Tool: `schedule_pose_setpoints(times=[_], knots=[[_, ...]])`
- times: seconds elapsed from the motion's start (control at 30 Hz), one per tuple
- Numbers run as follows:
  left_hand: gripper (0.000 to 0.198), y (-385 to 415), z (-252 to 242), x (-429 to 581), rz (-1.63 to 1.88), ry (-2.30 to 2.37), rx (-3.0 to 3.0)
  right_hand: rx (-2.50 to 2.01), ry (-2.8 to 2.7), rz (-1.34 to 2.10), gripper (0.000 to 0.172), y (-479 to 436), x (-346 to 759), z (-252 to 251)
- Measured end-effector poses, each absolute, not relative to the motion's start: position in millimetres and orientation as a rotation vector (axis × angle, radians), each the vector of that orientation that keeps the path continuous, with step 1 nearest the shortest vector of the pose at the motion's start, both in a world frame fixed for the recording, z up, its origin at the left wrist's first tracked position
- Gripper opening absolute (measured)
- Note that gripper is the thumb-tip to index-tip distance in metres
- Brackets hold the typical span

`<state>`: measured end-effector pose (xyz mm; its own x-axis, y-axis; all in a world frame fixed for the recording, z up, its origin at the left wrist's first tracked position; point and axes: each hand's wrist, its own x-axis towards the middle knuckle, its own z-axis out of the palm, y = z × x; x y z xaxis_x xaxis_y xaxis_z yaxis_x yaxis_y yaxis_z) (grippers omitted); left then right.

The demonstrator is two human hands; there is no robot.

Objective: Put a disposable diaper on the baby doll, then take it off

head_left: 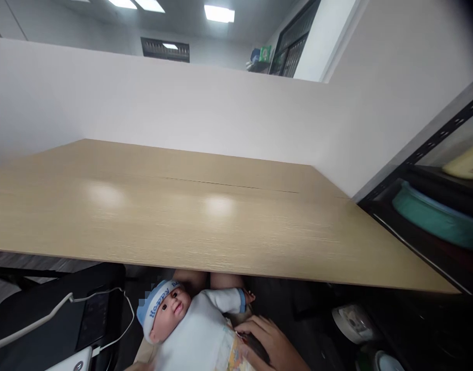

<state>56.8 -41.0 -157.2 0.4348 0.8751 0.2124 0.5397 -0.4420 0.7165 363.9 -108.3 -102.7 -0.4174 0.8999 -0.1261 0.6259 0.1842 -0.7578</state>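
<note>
A baby doll (197, 330) lies face up across the person's lap, with its head to the left. It wears a blue and white cap (159, 306) with lettering, and a white shirt with a blue cuff. A patterned, diaper-like piece (236, 353) covers its lower body. My right hand (273, 342) is at that piece, fingers and thumb curled around a dark shape that I cannot make out. Only a sliver of my left hand (139, 366) shows at the bottom edge, beside the doll's shirt. Its fingers are hidden.
A wooden desk (221, 232) spans the view above the doll, with a white partition (182, 108) behind. On the left, a black chair seat (62, 304) bears a dark phone (93, 317), a white device (74, 360) and a white cable (38, 327). Dark shelving (418, 175) stands right.
</note>
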Motion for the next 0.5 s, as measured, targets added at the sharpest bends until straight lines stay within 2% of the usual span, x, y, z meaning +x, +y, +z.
schedule_pose_setpoints(times=[0.2, 0.37, 0.5], knots=[[0.032, -74, -142, 60, 0.613, 0.956, 2.170, -1.447, -1.825, 1.124, 0.031, -108, 350, -122], [0.025, -85, -133, 67, 0.561, 0.813, 2.208, -1.559, -1.828, 0.960, 0.029, -102, 353, -144], [0.023, -79, -127, 67, 0.528, 0.764, 2.231, -1.711, -1.824, 0.816, 0.036, -91, 362, -154]])
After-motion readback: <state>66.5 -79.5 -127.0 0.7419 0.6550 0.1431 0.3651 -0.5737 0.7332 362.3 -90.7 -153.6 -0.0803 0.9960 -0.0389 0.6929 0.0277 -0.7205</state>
